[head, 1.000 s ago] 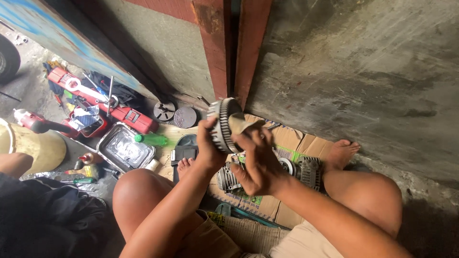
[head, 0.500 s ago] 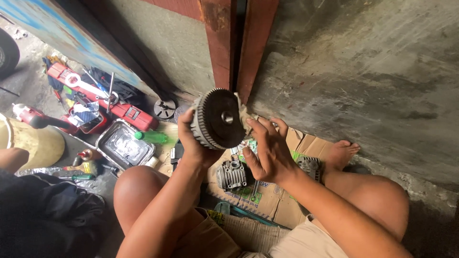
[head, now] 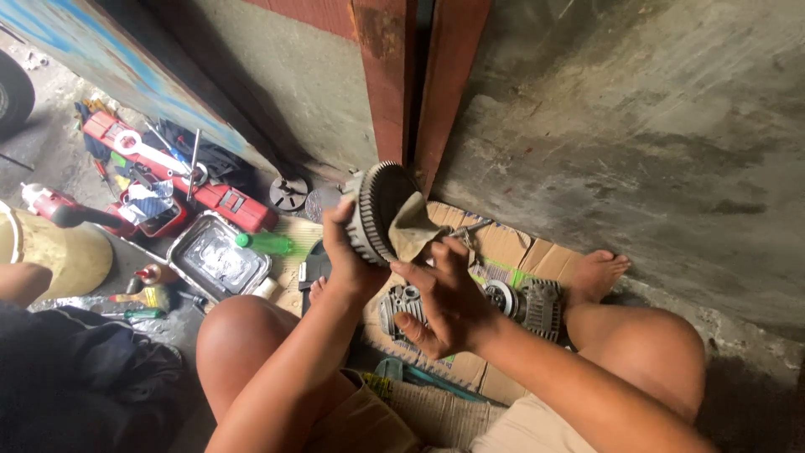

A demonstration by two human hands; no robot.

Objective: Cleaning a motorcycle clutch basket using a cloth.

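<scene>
While the gear (head: 375, 213) is being gripped upright over the cardboard (head: 495, 247) by the left hand (head: 350, 256), a rag (head: 415, 226) is being pinched in the right hand (head: 449, 300); best if it's being worked tooth by tooth, probably.

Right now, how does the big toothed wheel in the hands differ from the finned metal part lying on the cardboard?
The toothed wheel is round, dark and held up on edge by the left hand, with the right hand pressing a rag to it. The finned part is smaller, pale grey, blocky and lies untouched on the cardboard. Both look like metal machine parts.
</scene>
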